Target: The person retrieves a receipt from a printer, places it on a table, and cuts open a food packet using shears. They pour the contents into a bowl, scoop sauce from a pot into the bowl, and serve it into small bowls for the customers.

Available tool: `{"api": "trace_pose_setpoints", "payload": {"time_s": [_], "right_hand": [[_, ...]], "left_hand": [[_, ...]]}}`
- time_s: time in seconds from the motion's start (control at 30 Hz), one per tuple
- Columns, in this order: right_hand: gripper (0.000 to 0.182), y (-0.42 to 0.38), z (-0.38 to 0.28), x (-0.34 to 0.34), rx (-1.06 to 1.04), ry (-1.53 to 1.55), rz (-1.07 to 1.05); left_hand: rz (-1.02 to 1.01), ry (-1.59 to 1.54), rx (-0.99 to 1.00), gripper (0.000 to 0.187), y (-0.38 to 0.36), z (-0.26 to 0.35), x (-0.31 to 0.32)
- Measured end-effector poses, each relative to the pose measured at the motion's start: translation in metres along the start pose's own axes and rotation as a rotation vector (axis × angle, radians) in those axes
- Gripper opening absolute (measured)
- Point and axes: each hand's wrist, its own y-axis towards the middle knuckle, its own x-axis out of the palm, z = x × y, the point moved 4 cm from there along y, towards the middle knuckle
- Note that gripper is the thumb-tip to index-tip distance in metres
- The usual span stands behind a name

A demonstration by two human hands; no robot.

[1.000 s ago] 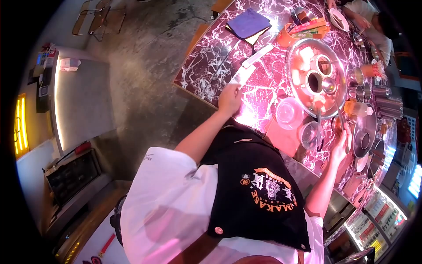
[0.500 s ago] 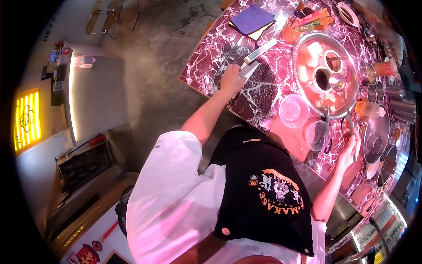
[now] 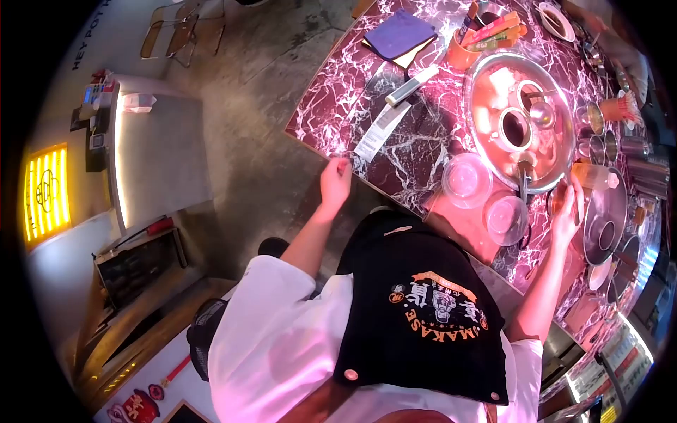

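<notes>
My left hand is off the table's edge, fingers curled in, with nothing visible in it. Beyond it, a printed paper slip lies on the marble table, close to a white device with a small screen. My right hand is beside the lower right rim of a round metal tray, its fingers bent round something I cannot make out. Two round pots and a ladle sit in the tray. Tongs lean over its near rim.
Clear plastic bowls stand near the front edge. A dark notebook and an orange cup of colourful packets are farther back. On the right are a capped bottle, a round pan and metal cups.
My left hand has left the paper slip and moved back past the table edge, fingers curled. My right hand has moved up toward the tray rim. The ladle's bowl is slightly farther back.
</notes>
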Motion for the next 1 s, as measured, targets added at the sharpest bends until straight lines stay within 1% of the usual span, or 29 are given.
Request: {"api": "trace_pose_setpoints", "payload": {"time_s": [0.03,0.1,0.17,0.2,0.27,0.33,0.43,0.5,0.53,0.57,0.6,0.7,0.73,0.77,0.83,0.9,0.97,1.0], "right_hand": [[0.033,0.005,-0.003,0.006,-0.02,0.003,-0.032],[0.032,0.017,-0.005,0.012,-0.046,-0.034,-0.047],[0.031,0.027,-0.017,0.023,-0.123,-0.231,-0.112],[0.029,0.033,-0.015,0.028,-0.079,-0.223,-0.126],[0.029,0.043,-0.015,0.036,-0.119,-0.26,-0.152],[0.028,0.055,-0.013,0.044,-0.228,-0.317,-0.177],[0.026,0.067,-0.018,0.053,-0.259,-0.397,-0.194],[0.024,0.067,-0.028,0.061,-0.147,-0.236,-0.22],[0.023,0.077,-0.032,0.043,-0.302,-0.394,-0.158],[0.022,0.078,-0.028,0.057,-0.444,-0.504,-0.15],[0.021,0.079,-0.031,0.059,-0.446,-0.502,-0.153],[0.019,0.082,-0.032,0.065,-0.463,-0.502,-0.174],[0.019,0.084,-0.029,0.067,-0.371,-0.516,-0.233],[0.02,0.089,-0.025,0.07,-0.471,-0.545,-0.238],[0.022,0.101,-0.013,0.075,-0.433,-0.574,-0.302],[0.024,0.111,-0.008,0.075,-0.285,-0.559,-0.348],[0.025,0.126,0.003,0.069,-0.27,-0.569,-0.327],[0.026,0.135,0.013,0.066,-0.257,-0.58,-0.315]], "left_hand": [[-0.008,-0.022,0.001,0.009,-0.012,-0.002,-0.002],[-0.031,-0.033,-0.094,0.01,-0.034,-0.013,-0.001],[-0.055,-0.067,-0.151,0.01,-0.053,-0.023,0.001],[-0.056,-0.068,-0.148,0.01,-0.06,-0.027,0.001],[-0.096,-0.167,-0.211,0.008,-0.069,-0.037,0.005],[-0.104,-0.15,-0.212,0.008,-0.07,-0.039,0.006],[-0.107,-0.102,-0.21,0.01,-0.067,-0.038,0.002],[-0.072,-0.021,-0.063,0.013,-0.06,-0.029,-0.005],[-0.093,-0.067,-0.156,0.013,-0.058,-0.05,0.005],[-0.13,-0.136,-0.184,0.012,-0.057,-0.049,0.003],[-0.134,-0.166,-0.167,0.013,-0.056,-0.044,0.001],[-0.198,-0.15,-0.217,0.012,-0.055,-0.012,0.004],[-0.246,-0.112,-0.196,0.013,-0.054,0.002,0.01],[-0.292,-0.072,-0.174,0.014,-0.053,0.017,0.019],[-0.398,-0.063,-0.078,0.018,-0.05,0.047,0.043],[-0.543,-0.242,-0.113,0.019,-0.05,0.068,0.075],[-0.681,-0.308,-0.189,0.019,-0.049,0.073,0.11],[-0.719,-0.285,-0.152,0.022,-0.047,0.088,0.122]]}}
